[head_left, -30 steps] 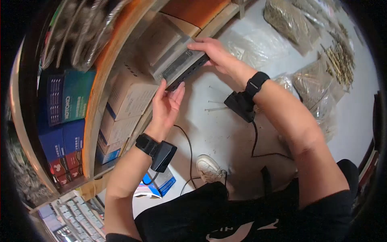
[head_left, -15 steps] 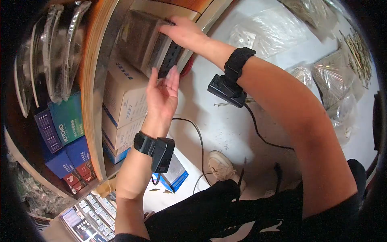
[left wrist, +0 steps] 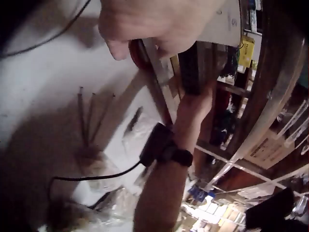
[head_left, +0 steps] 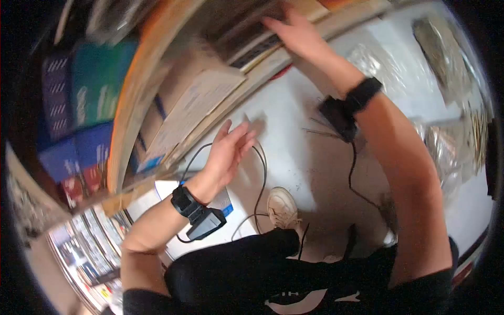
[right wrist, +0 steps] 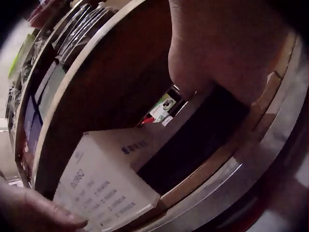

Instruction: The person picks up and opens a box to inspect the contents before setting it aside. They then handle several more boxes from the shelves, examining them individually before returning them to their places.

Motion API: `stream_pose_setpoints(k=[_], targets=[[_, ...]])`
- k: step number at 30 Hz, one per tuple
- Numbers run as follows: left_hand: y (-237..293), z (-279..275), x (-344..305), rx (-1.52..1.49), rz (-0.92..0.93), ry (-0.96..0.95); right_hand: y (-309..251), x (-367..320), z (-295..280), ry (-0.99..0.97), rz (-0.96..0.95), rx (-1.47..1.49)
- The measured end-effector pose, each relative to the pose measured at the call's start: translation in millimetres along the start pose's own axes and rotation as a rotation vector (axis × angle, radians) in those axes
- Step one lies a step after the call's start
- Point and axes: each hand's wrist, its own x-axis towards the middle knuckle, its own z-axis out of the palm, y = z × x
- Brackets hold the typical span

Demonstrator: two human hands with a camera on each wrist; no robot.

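Up at the shelf, my right hand holds the end of a long dark case with slots along its side. In the right wrist view, thumb and fingers straddle the far end of this dark case; some fingertips are hidden. The case lies on the shelf beside a cardboard carton with printed text. My left hand hangs lower, over the floor in front of the carton, holding nothing, its fingers loosely extended. The left wrist view shows the back of that left hand.
The wooden shelf edge runs in front of the case. Green and blue boxes stand in the compartment at left. Plastic-wrapped bundles and several thin rods lie on the floor. Black cables trail near a shoe.
The dark case has moved from in front of the shelf onto it, beside the carton. My left hand has let go of it and drawn back down; my right hand has stayed with it.
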Motion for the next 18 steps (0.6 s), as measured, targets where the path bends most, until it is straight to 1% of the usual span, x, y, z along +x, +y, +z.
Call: stream_pose_setpoints(k=[1, 2, 3, 5, 6, 7, 8, 9, 11, 12, 13, 14, 15, 16, 17, 18], targets=[[0.2, -7.4, -9.5, 0.103, 0.04, 0.119, 6.2, -3.0, -2.6, -0.052, 0.006, 0.046], [-1.0, -26.0, -6.3, 0.135, 0.079, 0.102, 0.7, -8.1, -7.5, -0.045, -0.056, -0.019], [0.1, -34.3, -6.0, 0.117, 0.098, 0.125, -14.4, -14.4, -16.5, -0.077, -0.009, -0.05], [1.0, -45.4, -2.4, 0.096, 0.328, 0.277, -6.7, -17.3, -15.6, -0.013, -0.032, -0.07], [-2.6, -54.4, 9.1, 0.064, 0.463, 0.326, -4.2, -20.5, -16.5, -0.017, -0.044, -0.071], [-6.9, -54.9, 13.2, 0.054, 0.472, 0.326, -9.2, -29.7, -20.8, 0.061, -0.093, -0.121], [-10.8, -50.6, 16.6, -0.005, 0.523, 0.378, -14.5, -38.6, -24.9, 0.14, -0.141, -0.17], [-14.9, -46.8, 20.0, -0.062, 0.569, 0.428, -19.3, -46.5, -26.6, 0.141, -0.147, -0.174], [-18.7, -42.6, 22.9, -0.094, 0.592, 0.432, -30.6, -64.1, -24.6, 0.012, -0.27, -0.049], [-21.2, -43.6, 25.7, -0.094, 0.633, 0.429, -34.7, -71.7, -19.2, 0.021, -0.362, -0.08], [-22.2, -42.9, 27.9, -0.095, 0.676, 0.423, -38.8, -76.1, -15.9, 0.027, -0.355, -0.089], [-21.7, -41.4, 27.7, -0.093, 0.675, 0.405, -42.3, -77.9, -14.4, 0.043, -0.409, -0.184], [-20.5, -39.7, 26.2, -0.105, 0.67, 0.436, -43.9, -77.7, -14.6, 0.065, -0.461, -0.283], [-18.7, -37.0, 25.0, -0.114, 0.665, 0.461, -39.0, -75.9, -14.2, 0.044, -0.45, -0.356], [-15.3, -32.0, 20.9, -0.105, 0.649, 0.471, -37.7, -72.2, -17.2, 0.073, -0.439, -0.378], [-16.3, -32.5, 21.4, -0.104, 0.658, 0.461, -35.8, -67.6, -20.9, 0.052, -0.498, -0.573]])
